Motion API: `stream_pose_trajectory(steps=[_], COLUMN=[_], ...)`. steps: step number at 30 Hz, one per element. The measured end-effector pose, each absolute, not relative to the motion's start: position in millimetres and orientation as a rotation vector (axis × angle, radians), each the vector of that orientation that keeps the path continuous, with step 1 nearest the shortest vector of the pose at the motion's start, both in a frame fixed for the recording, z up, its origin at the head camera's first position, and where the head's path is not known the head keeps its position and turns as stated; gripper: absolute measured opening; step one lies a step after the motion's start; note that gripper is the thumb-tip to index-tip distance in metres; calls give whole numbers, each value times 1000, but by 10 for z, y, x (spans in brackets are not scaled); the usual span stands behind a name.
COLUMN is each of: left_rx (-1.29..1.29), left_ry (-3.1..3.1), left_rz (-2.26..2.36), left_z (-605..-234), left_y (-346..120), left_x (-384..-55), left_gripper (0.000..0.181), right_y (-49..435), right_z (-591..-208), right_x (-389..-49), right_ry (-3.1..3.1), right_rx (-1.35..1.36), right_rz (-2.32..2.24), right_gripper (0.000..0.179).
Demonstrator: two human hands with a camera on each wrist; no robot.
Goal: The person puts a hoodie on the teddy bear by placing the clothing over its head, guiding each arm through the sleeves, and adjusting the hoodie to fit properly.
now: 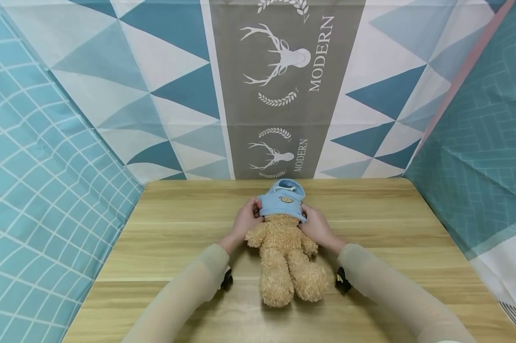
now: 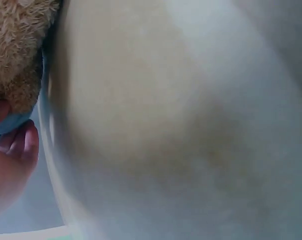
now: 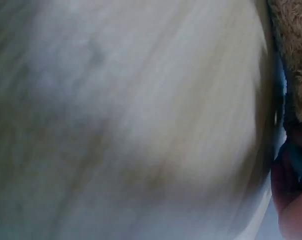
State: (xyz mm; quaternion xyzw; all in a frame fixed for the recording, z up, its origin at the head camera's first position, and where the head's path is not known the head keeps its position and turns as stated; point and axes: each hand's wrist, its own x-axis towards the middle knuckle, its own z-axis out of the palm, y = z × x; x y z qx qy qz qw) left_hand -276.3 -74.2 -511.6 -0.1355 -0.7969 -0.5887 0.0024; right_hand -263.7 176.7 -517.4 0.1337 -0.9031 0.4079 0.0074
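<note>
Two hands, head view: fingers of left hand [image 1: 245, 221] and right hand [image 1: 318, 226] grasp opposite sides of blue shirt [image 1: 277, 205] covering upper part of plush bear [image 1: 280, 238] on bench [image 1: 176, 233]. Left wrist: fingers grasp cloth. Right wrist: likewise, partly cropped.

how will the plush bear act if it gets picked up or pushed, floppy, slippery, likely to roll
The plush bear would probably sag somewhat when lifted, since its legs look soft and padded. Its shaggy fur likely gives a grip good friction. Lying flat on the table, it seems unlikely to roll.
</note>
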Motion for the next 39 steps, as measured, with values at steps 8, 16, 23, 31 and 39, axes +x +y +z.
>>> stream_pose_trajectory(steps=[8, 16, 23, 31, 39], left_rx=[-565, -480, -332, -358, -470], left_ry=[-2540, -2611, -2506, -2477, -2526], left_rz=[-1777, -1655, -1626, -2024, -2083], left_z=[-5088, -5134, -5151, -5110, -5140], left_y=[-685, -546, -560, -752, -725], left_x=[-2808, -2723, -2715, -2709, -2701], left_gripper=[39, 26, 17, 31, 34], right_y=[1771, 1781, 1776, 1711, 1688], right_z=[-5212, -5205, -5157, -5099, -5097], right_x=[-2609, -2573, -2580, -2567, -2539], right_ry=[-2896, -2971, -3035, -3092, -3084], right_rx=[426, 359, 417, 395, 440], right_rz=[1291, 1026, 784, 646, 545], right_gripper=[71, 63, 39, 28, 9])
